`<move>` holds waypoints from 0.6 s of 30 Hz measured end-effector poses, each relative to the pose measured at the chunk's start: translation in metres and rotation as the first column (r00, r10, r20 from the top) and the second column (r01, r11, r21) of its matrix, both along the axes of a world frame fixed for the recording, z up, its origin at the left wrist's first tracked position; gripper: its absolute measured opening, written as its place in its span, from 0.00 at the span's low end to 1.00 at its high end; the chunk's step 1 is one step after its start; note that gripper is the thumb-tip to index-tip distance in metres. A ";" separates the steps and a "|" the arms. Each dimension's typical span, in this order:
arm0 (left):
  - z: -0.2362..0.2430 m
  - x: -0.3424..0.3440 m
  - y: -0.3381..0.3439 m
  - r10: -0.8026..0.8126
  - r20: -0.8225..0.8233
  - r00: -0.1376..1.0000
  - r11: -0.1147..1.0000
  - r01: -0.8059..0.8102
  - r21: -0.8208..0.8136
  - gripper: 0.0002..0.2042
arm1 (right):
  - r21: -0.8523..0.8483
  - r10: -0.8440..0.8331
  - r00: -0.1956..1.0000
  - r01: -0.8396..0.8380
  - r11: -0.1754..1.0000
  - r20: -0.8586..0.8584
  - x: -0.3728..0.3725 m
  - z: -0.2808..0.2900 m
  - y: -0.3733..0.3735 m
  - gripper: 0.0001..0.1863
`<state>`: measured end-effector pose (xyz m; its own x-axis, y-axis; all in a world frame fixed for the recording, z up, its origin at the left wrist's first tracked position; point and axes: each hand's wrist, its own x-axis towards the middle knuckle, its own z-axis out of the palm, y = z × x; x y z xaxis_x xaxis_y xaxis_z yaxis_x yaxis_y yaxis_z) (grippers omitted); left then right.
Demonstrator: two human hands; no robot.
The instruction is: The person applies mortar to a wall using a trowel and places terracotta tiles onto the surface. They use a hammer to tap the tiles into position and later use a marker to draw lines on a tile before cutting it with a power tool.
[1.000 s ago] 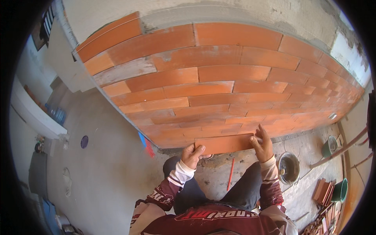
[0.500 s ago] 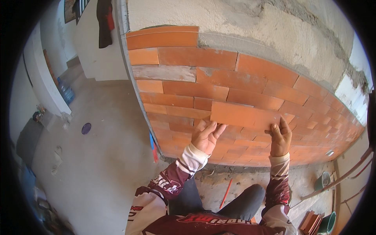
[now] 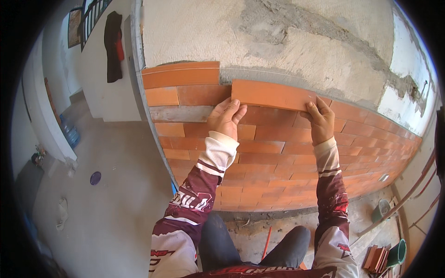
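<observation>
The tile (image 3: 273, 94), likely brittle, is pinched by the left hand (image 3: 225, 116) at eight o'clock, the right hand (image 3: 321, 119) at four; ends are best gripped.

Maroon-and-white long-sleeved jersey (image 3: 185, 224), red and white lettering (image 3: 197, 199) on sleeves (image 3: 331, 197) and front, pale cuffs (image 3: 221, 147) above maroon stripes, dark trousers (image 3: 289, 245).

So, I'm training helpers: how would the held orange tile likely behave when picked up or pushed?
The orange tile is probably stiff: it spans straight between the left hand and right hand. Thin and clay-like, it may chip if knocked.
</observation>
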<state>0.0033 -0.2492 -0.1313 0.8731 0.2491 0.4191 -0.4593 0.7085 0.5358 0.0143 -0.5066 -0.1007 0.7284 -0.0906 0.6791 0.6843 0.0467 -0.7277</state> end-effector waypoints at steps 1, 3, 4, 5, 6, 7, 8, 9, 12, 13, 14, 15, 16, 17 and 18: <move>0.000 0.006 0.002 0.022 0.002 1.000 1.000 -0.022 -0.021 0.09 | -0.008 0.001 1.000 -0.001 1.000 0.008 0.001 0.004 0.003 0.24; -0.002 0.022 0.008 0.049 0.004 0.999 0.998 -0.049 -0.026 0.08 | -0.011 0.004 1.000 -0.004 1.000 0.031 0.003 0.012 0.011 0.23; 0.000 0.024 0.009 0.059 -0.001 0.998 0.998 -0.059 -0.028 0.08 | -0.005 0.001 0.999 -0.001 1.000 0.040 0.005 0.013 0.016 0.23; 0.002 0.026 0.011 0.064 0.003 0.998 0.997 -0.064 -0.037 0.08 | 0.000 -0.002 0.999 0.002 1.000 0.049 0.007 0.015 0.018 0.22; 0.004 0.026 0.012 0.071 0.006 0.997 0.996 -0.070 -0.047 0.07 | -0.058 -0.052 0.996 0.057 0.997 0.073 0.013 0.015 0.016 0.22; 0.007 0.026 0.014 0.078 0.009 0.997 0.995 -0.077 -0.059 0.07 | -0.115 -0.101 0.990 0.112 0.987 0.100 0.021 0.014 0.011 0.21; 0.009 0.027 0.017 0.053 0.015 0.999 0.996 -0.051 -0.077 0.07 | -0.166 -0.124 0.982 0.147 0.975 0.141 0.030 0.018 0.014 0.21; 0.005 0.030 0.015 0.029 0.020 0.999 0.995 -0.027 -0.096 0.06 | -0.235 -0.183 0.971 0.216 0.948 0.156 0.029 0.020 0.010 0.20; 0.012 0.034 0.011 0.033 0.019 0.999 0.990 -0.031 -0.135 0.05 | -0.341 -0.288 0.923 0.364 0.867 0.254 0.016 0.033 0.006 0.20; 0.018 0.030 0.012 0.041 0.032 0.999 0.988 -0.036 -0.150 0.05 | -0.345 -0.315 0.907 0.400 0.849 0.279 0.013 0.039 0.008 0.21; 0.017 0.031 0.011 0.035 0.028 0.999 0.985 -0.030 -0.171 0.05 | -0.327 -0.308 0.898 0.407 0.853 0.314 0.018 0.037 0.011 0.21; 0.017 0.032 0.014 0.049 0.031 0.998 0.982 -0.043 -0.183 0.05 | -0.308 -0.303 0.887 0.413 0.857 0.348 0.023 0.035 0.015 0.21; 0.020 0.031 0.017 0.058 0.033 0.998 0.978 -0.051 -0.200 0.05 | -0.291 -0.301 0.873 0.423 0.858 0.383 0.027 0.035 0.016 0.22; 0.023 0.028 0.009 0.089 -0.036 0.995 0.968 -0.095 -0.232 0.05 | -0.299 -0.392 0.821 0.530 0.793 0.415 0.037 0.029 0.011 0.23; 0.024 0.030 0.009 0.078 -0.030 0.997 0.967 -0.083 -0.240 0.06 | -0.263 -0.366 0.839 0.489 0.832 0.402 0.047 0.026 0.008 0.23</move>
<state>0.0336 -0.2403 -0.1069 0.8540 0.4102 0.3202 -0.5106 0.7791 0.3637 0.0612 -0.4984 -0.0752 0.4049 -0.0585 0.9125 0.7708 -0.5151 -0.3750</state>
